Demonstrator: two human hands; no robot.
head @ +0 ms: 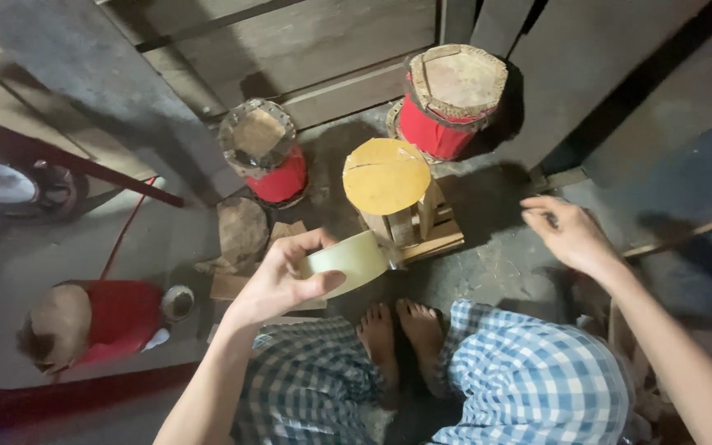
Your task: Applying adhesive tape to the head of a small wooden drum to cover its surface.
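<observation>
Pale greenish tape, a wide roll (pixel 348 262), sits clamped in the left hand (pixel 278 280), thumb on the near rim and fingers curled over the far one, low in front of the crossed bare feet (pixel 401 338). The right hand (pixel 570 235) hangs loosely off to the right, fingers half curled and holding nothing I can make out, its fingertips well apart from the roll. Between the hands stands a small wooden stand (pixel 414 222) topped by a yellow disc (pixel 386 175), whose edge comes just beside the roll. Behind it two red drums (pixel 278 177) (pixel 434 128) stand near the dark wooden wall, with bare concrete floor (pixel 496 264) open between the stand and the right hand. A third red drum (pixel 96 321) lies on its side far left, well apart.
</observation>
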